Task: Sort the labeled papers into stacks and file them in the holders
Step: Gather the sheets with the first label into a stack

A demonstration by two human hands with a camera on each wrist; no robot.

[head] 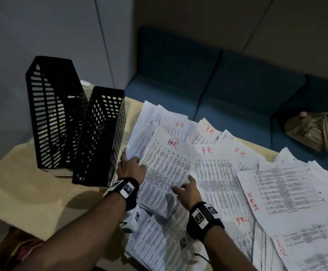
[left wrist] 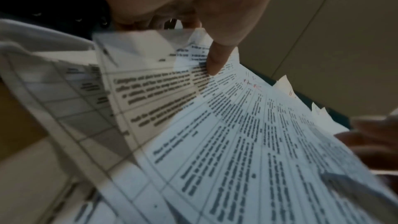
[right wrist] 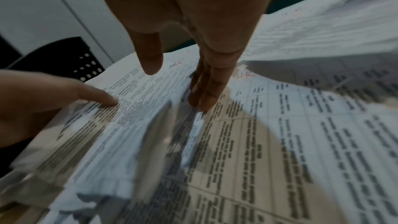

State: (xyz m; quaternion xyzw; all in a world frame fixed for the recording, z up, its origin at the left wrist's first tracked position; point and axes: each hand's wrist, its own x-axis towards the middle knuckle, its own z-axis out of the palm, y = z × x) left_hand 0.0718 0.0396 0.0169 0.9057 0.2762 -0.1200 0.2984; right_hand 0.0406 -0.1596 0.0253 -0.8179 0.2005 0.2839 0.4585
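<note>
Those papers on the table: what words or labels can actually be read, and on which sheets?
"HR", red, overwritten: the sheet between the hands
"HR", red: four sheets behind it
"HR", red: sheet near the right wrist
"ADMIN", red, sideways: right-hand sheet
Red word, lower right sheet: probably "ADMIN", blurred
Printed body text: too small to read
Wristband squares: coded patterns, no words

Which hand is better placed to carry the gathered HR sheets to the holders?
Left, probably. The left hand already grips the HR sheets at their left edge, thumb on top, and sits right beside the nearer holder. The right hand only rests straight fingers on the papers, farther away.
</note>
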